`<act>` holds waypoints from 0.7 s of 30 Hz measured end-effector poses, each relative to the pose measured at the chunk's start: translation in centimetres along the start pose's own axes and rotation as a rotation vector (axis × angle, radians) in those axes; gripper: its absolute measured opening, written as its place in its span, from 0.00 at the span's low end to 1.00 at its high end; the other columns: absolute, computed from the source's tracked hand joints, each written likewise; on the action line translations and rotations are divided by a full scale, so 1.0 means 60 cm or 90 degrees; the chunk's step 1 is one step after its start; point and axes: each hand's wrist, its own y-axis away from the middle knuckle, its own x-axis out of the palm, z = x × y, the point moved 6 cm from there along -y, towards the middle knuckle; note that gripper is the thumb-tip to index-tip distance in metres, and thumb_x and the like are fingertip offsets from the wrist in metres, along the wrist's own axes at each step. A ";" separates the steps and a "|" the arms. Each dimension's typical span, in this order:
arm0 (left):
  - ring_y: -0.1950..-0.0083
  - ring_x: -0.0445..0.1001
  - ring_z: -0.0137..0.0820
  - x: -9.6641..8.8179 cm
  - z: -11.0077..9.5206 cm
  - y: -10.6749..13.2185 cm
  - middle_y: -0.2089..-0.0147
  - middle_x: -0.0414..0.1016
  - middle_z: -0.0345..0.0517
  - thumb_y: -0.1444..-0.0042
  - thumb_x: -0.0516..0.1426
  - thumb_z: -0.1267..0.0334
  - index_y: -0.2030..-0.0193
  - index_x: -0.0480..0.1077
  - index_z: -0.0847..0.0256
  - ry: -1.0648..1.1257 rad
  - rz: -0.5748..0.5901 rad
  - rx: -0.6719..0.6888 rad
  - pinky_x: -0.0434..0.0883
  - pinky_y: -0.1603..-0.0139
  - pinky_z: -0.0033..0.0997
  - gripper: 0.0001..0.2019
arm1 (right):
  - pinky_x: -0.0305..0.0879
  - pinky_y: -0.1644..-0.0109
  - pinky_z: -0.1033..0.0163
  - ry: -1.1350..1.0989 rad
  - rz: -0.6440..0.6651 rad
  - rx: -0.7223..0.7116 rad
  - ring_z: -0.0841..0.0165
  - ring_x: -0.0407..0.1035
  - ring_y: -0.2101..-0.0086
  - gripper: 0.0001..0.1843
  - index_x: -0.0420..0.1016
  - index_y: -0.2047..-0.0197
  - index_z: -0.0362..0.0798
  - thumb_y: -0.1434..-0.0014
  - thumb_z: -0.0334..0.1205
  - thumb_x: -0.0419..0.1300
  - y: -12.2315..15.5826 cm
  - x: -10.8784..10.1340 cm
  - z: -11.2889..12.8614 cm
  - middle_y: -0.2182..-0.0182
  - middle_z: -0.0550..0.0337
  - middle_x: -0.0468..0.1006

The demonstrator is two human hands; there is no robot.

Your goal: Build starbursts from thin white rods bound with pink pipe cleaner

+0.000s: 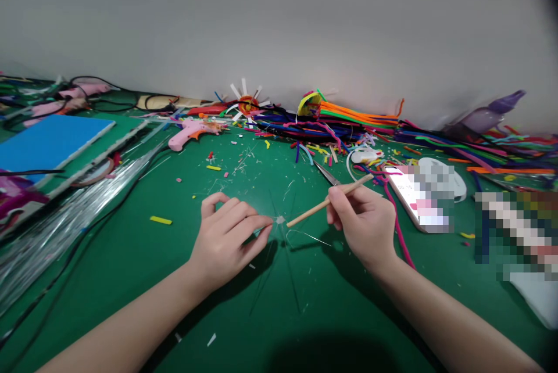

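Over the middle of the green table, my left hand [231, 233] pinches a small clear piece [279, 220] between thumb and forefinger. Thin dark lines fan out below and above it; whether they are strands or shadows I cannot tell. Held in my right hand [364, 219] is a slim wooden stick [316, 210], slanting down to the left, its lower tip just right of the clear piece. A fine curved clear thread [307, 235] shows beneath that tip. Behind the right hand lies a pair of scissors [326, 174], partly hidden by it.
A pink glue gun [192, 132] lies behind my left hand. Colourful pipe cleaners [361, 114] pile along the wall. A phone [414, 198] rests at the right. Silvery clear strips [96, 210], a black cable and a blue board [56, 137] occupy the left. Scraps dot the green table [196, 326].
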 end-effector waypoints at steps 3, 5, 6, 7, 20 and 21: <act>0.72 0.69 0.26 0.000 0.000 0.001 0.72 0.74 0.35 0.49 0.62 0.71 0.66 0.71 0.57 -0.001 -0.001 -0.001 0.58 0.56 0.40 0.06 | 0.59 0.80 0.69 -0.008 0.012 -0.010 0.78 0.62 0.84 0.12 0.71 0.76 0.47 0.41 0.39 0.58 0.005 0.005 0.005 0.85 0.67 0.71; 0.72 0.68 0.26 0.000 0.000 0.001 0.72 0.73 0.35 0.49 0.62 0.71 0.66 0.71 0.56 -0.001 0.001 -0.003 0.58 0.55 0.40 0.06 | 0.61 0.78 0.68 0.003 0.014 -0.031 0.77 0.64 0.82 0.14 0.70 0.79 0.47 0.42 0.38 0.58 0.007 0.007 0.010 0.84 0.65 0.71; 0.72 0.68 0.26 0.000 0.000 0.001 0.72 0.73 0.35 0.49 0.61 0.71 0.66 0.71 0.56 -0.001 0.001 -0.004 0.58 0.55 0.40 0.06 | 0.63 0.76 0.67 0.015 0.012 -0.052 0.75 0.66 0.80 0.16 0.69 0.81 0.47 0.42 0.38 0.58 0.008 0.007 0.013 0.84 0.64 0.72; 0.72 0.68 0.26 0.000 0.000 0.000 0.72 0.74 0.35 0.49 0.61 0.71 0.66 0.71 0.56 0.000 0.003 -0.004 0.58 0.55 0.40 0.05 | 0.64 0.74 0.66 0.029 0.010 -0.076 0.74 0.67 0.78 0.17 0.69 0.82 0.47 0.43 0.37 0.57 0.009 0.007 0.017 0.84 0.63 0.71; 0.71 0.69 0.27 0.001 0.002 0.002 0.72 0.74 0.35 0.48 0.61 0.71 0.66 0.71 0.56 0.010 0.015 -0.013 0.58 0.55 0.40 0.05 | 0.68 0.67 0.60 0.134 -0.015 -0.320 0.73 0.66 0.79 0.13 0.68 0.79 0.49 0.45 0.30 0.56 0.020 0.011 0.057 0.84 0.66 0.72; 0.71 0.69 0.27 0.001 0.002 0.002 0.72 0.74 0.35 0.48 0.61 0.71 0.66 0.71 0.56 0.012 0.016 -0.013 0.58 0.55 0.40 0.06 | 0.67 0.67 0.60 0.137 -0.017 -0.356 0.74 0.64 0.81 0.10 0.69 0.77 0.49 0.46 0.29 0.56 0.022 0.012 0.064 0.84 0.68 0.72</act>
